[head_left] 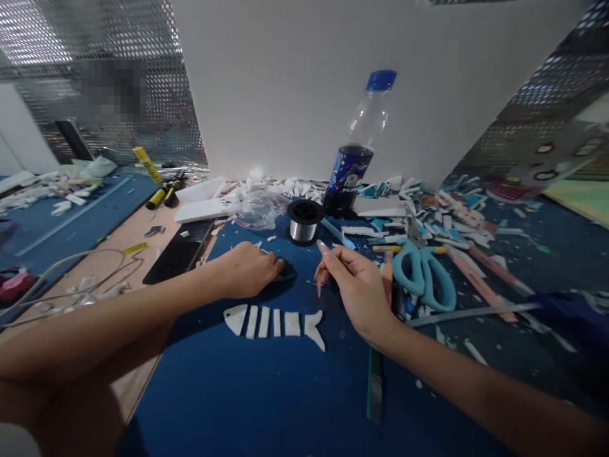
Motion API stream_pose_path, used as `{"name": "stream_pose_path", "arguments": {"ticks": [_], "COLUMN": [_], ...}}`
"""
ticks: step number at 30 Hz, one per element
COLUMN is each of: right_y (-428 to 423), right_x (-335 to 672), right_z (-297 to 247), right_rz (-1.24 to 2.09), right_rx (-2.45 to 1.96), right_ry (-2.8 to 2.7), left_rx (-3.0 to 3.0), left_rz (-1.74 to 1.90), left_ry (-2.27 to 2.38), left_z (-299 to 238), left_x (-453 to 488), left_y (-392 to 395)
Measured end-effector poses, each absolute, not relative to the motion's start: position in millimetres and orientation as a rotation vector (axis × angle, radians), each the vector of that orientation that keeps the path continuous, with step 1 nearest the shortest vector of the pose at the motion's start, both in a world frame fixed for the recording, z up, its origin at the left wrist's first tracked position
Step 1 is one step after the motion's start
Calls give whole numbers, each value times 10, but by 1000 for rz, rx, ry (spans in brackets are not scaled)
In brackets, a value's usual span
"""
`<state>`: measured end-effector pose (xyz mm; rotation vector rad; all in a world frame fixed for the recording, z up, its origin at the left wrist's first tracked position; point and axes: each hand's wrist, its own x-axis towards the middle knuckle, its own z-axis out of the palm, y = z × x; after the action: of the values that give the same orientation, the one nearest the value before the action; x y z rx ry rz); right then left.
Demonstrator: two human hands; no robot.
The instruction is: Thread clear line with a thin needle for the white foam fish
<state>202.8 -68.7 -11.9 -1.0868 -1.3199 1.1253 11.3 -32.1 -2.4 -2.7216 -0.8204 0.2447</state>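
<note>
My left hand point(253, 269) is closed above the blue mat, its fingers curled. Whatever it may hold is too small and dark to make out. Thumb and fingers of my right hand point(356, 279) come together in a pinch, and anything thin between them cannot be made out. Just beyond and between the hands stands a black spool point(304, 222) wound with silvery wire or line. Below the hands, white foam pieces point(264, 322) lie in a row shaped like a fish, with a head, several strips and a tail point(314, 329).
Blue-handled scissors point(422, 273) and a green cutter point(375, 384) lie by my right forearm. Behind the spool stand a Pepsi bottle point(354, 152) and a white board point(285, 82). A phone point(178, 252) lies left. Foam scraps point(304, 188) line the back.
</note>
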Motion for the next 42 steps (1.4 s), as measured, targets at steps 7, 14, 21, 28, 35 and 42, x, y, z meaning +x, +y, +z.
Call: {"name": "stream_pose_path", "arguments": {"ticks": [7, 14, 21, 28, 35, 42], "right_y": [-694, -676, -685, -688, -691, -704], "right_x": [2033, 2035, 2032, 2022, 2024, 2013], "right_z": [-127, -129, -118, -111, -121, -114], "right_rz": [1127, 1169, 1164, 1158, 1147, 1150], "right_rx": [-1071, -1049, -1035, -1033, -1017, -1040], "right_ry": [-1320, -1294, -1290, -1298, -1295, -1289], "left_rx": [-2780, -2785, -2688, -2612, -2690, -2758], "left_rz": [223, 171, 65, 180, 209, 143], "left_ry": [-737, -752, -931, -875, -846, -848], "left_z": [-52, -78, -97, -77, -38, -38], "left_x": [69, 103, 288, 358, 385, 346], "left_y": [-333, -314, -212, -249, -314, -266]}}
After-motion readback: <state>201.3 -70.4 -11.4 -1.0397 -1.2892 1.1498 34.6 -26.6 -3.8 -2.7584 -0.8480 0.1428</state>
